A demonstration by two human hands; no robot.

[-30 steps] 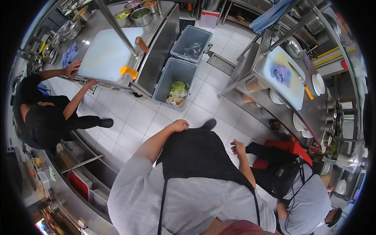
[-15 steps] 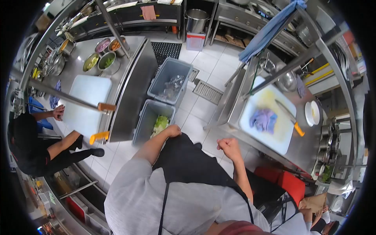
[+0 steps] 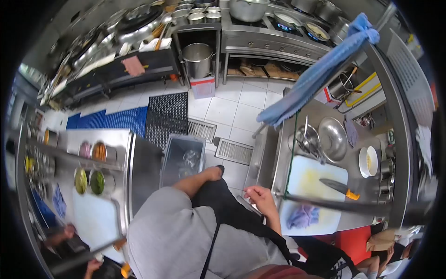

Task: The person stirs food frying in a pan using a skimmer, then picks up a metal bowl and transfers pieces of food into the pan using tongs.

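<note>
My left hand (image 3: 213, 174) is closed in front of the black apron (image 3: 223, 200), near a grey bin (image 3: 184, 158) with clear plastic in it; whether it holds anything is hidden. My right hand (image 3: 258, 197) hangs to the left of the right-hand counter, fingers partly curled and apart, nothing seen in it. On that counter a white cutting board (image 3: 320, 179) bears a knife with an orange handle (image 3: 352, 195) and a crumpled purple cloth (image 3: 303, 216). Metal bowls (image 3: 332, 138) and a white bowl (image 3: 368, 162) stand beside the board.
A steel counter (image 3: 118, 139) at left holds food pots and a white board (image 3: 95, 223); a co-worker's hands are beside it. Ahead are a stove (image 3: 278, 44), a tall pot (image 3: 197, 60), black mats (image 3: 168, 116) and floor drains. A blue cloth (image 3: 311, 79) hangs from the rack.
The view has swung forward toward the stove, with the counters lower in it. My right hand's fingers have loosened from a fist. The bin with greens is no longer seen.
</note>
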